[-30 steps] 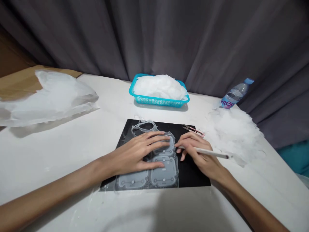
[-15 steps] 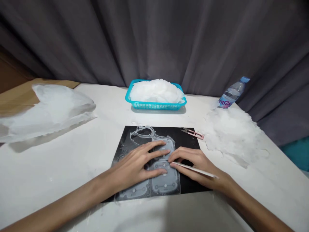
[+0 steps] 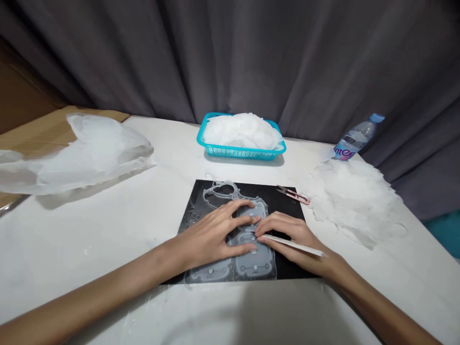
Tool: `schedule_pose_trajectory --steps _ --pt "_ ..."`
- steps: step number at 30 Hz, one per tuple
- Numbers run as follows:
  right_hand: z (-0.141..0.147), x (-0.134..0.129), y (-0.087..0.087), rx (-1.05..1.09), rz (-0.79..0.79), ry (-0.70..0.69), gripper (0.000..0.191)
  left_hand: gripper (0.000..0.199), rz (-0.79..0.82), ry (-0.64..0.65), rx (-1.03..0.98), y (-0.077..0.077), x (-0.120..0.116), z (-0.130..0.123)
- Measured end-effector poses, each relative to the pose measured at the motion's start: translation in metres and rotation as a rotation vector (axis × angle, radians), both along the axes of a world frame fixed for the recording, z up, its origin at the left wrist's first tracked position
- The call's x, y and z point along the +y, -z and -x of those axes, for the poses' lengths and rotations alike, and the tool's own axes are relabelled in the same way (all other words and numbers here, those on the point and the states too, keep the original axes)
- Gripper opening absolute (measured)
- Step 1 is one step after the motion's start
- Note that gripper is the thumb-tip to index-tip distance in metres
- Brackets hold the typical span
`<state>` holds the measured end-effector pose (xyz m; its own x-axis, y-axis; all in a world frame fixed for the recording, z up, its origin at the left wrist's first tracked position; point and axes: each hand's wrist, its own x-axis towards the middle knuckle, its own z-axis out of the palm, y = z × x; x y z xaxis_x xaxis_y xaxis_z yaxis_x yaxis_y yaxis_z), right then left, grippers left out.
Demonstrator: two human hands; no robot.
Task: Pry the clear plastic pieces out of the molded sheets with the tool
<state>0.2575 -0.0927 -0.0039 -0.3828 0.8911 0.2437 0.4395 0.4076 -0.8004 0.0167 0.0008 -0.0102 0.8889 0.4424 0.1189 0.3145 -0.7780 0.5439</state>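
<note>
A translucent moulded sheet with rounded rectangular panels lies on a black mat. My left hand rests on it with fingers spread, pressing it flat. Pinched in my right hand is a thin white-handled tool, its tip at the sheet between two panels, mostly hidden by my fingertips. Loose translucent trimmings curl at the sheet's upper left. Pink-handled snips lie across the mat's upper right edge.
Behind the mat stands a blue basket heaped with white translucent pieces. A white scrap pile and a tilted water bottle are at the right. A plastic bag lies at the left beside cardboard.
The whole view has shifted, so the scene appears slightly farther right and higher. My right hand and the tool have moved slightly along the sheet; both hands keep nearly the same pose.
</note>
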Motion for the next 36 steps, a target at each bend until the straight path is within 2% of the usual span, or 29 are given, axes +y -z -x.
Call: schedule_pose_trajectory --steps 13,20,23,27,32,36 --pt "0.001 0.000 0.000 -0.019 0.018 0.006 0.009 0.051 -0.038 0.014 -0.003 0.004 -0.001 0.001" --pt "0.001 0.002 -0.001 -0.108 -0.187 -0.107 0.016 0.048 -0.041 0.018 -0.022 0.002 0.000 0.001" --pt "-0.001 0.002 -0.003 -0.165 -0.226 -0.107 0.017 0.051 -0.047 0.023 -0.002 0.002 0.000 0.001" --pt "-0.009 0.000 -0.005 -0.208 -0.208 -0.059 0.016 0.055 -0.028 0.019 0.012 0.001 -0.001 0.001" --pt "-0.017 -0.001 -0.005 -0.142 -0.119 -0.063 0.015 0.055 -0.011 0.008 -0.018 0.003 -0.001 0.000" --pt "-0.015 0.002 -0.003 -0.177 -0.166 -0.097 0.015 0.056 -0.022 -0.006 -0.036 0.005 -0.001 0.000"
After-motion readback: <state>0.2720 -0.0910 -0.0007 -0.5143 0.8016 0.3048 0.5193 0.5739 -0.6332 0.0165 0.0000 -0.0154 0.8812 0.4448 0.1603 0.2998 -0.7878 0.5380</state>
